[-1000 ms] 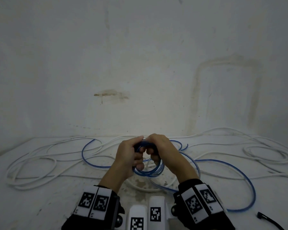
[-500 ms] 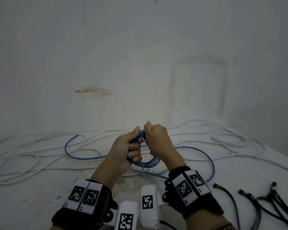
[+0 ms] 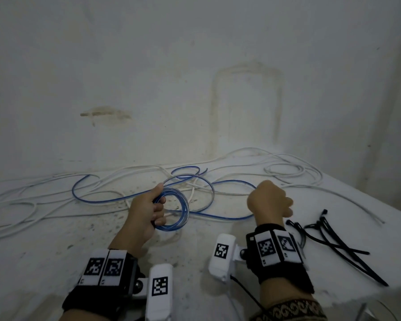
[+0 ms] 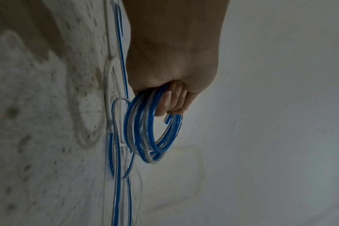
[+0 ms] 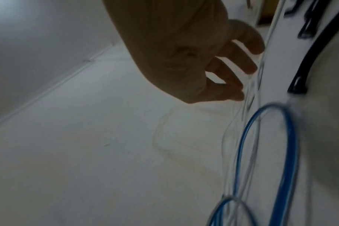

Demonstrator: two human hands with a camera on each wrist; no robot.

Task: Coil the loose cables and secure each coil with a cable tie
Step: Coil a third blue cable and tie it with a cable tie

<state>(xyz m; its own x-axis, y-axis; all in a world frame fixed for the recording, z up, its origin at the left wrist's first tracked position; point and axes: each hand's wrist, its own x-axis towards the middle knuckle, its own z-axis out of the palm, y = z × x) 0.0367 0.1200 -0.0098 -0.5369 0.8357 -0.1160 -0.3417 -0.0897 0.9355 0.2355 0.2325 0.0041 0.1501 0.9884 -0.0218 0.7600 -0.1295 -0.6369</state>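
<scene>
My left hand (image 3: 148, 209) grips a small coil of blue cable (image 3: 182, 212) in its curled fingers; the left wrist view shows the fingers (image 4: 172, 100) wrapped round the coil (image 4: 145, 130). The rest of the blue cable (image 3: 227, 217) trails loose over the white table. My right hand (image 3: 270, 200) hovers to the right, fingers (image 5: 242, 64) loosely bent and holding nothing, just above loose white cables (image 3: 310, 188). Several black cable ties (image 3: 333, 242) lie right of my right wrist.
Loose white cables (image 3: 21, 205) sprawl across the back and left of the table (image 3: 44, 262). A stained white wall (image 3: 195, 77) rises right behind the table. The table's right edge (image 3: 380, 200) runs diagonally near the cable ties.
My right hand has let go of the coil and moved right toward the cable ties. The left hand alone now holds the coil, lowered slightly.
</scene>
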